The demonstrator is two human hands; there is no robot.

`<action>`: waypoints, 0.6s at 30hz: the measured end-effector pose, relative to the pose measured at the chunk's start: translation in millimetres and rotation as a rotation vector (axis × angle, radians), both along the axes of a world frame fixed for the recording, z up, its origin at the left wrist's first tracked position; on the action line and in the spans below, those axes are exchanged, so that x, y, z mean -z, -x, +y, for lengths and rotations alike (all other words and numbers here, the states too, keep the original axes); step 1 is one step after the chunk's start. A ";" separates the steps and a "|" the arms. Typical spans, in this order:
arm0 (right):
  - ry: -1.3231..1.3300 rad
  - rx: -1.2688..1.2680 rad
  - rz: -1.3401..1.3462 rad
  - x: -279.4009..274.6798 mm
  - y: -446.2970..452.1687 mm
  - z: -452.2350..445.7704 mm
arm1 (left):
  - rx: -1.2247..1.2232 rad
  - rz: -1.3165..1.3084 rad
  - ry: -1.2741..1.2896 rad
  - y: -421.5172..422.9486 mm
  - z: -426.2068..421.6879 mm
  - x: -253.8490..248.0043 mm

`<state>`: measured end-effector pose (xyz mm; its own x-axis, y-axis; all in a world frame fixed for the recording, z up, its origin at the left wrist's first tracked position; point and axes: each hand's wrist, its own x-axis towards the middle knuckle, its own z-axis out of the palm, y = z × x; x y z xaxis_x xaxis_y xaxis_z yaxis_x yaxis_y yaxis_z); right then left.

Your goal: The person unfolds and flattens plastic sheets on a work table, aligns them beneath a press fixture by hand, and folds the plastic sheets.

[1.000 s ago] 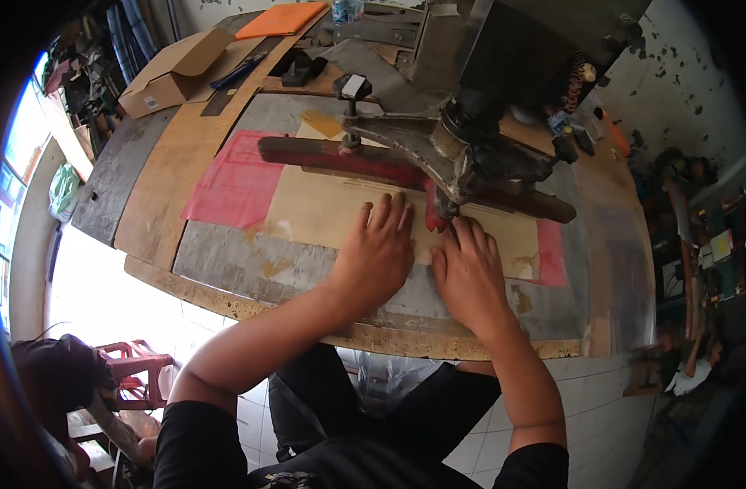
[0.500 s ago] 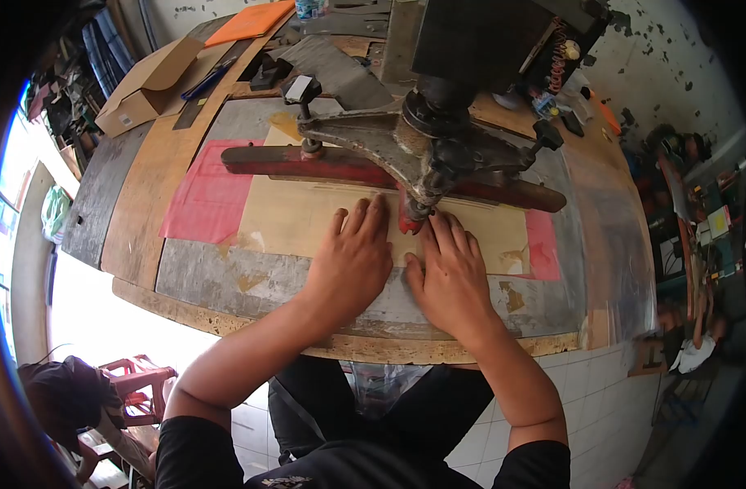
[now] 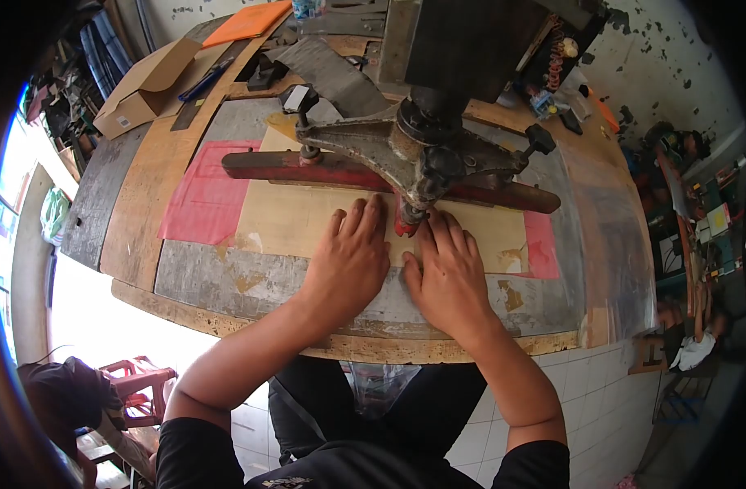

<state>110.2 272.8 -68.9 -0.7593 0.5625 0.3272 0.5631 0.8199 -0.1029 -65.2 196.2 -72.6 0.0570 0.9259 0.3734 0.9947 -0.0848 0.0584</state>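
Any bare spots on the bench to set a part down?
Bare: worn grey plate, front left, between left-hand pink sheet, left hand and wooden front edge; also brown board strip left of that sheet. Crowded: around both hands, along the long red bar, and far left, with the brown cardboard box.

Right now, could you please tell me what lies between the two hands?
The head view shows a red tip between the left hand and the right hand, with the pale sheet below it.
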 end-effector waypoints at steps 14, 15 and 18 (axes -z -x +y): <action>0.012 -0.003 -0.001 -1.2 0.3 0.3 | 0.013 -0.007 -0.011 0.3 -0.1 1.0; 0.012 -0.004 -0.001 -0.9 0.2 0.3 | 0.011 -0.004 -0.015 0.3 -0.3 1.6; 0.005 -0.003 -0.005 -0.4 -0.1 0.5 | -0.004 -0.005 0.000 -0.4 -1.2 2.4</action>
<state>110.3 273.4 -68.5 -0.7627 0.5618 0.3205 0.5610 0.8212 -0.1046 -64.8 195.1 -75.0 0.0516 0.9261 0.3738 0.9947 -0.0809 0.0630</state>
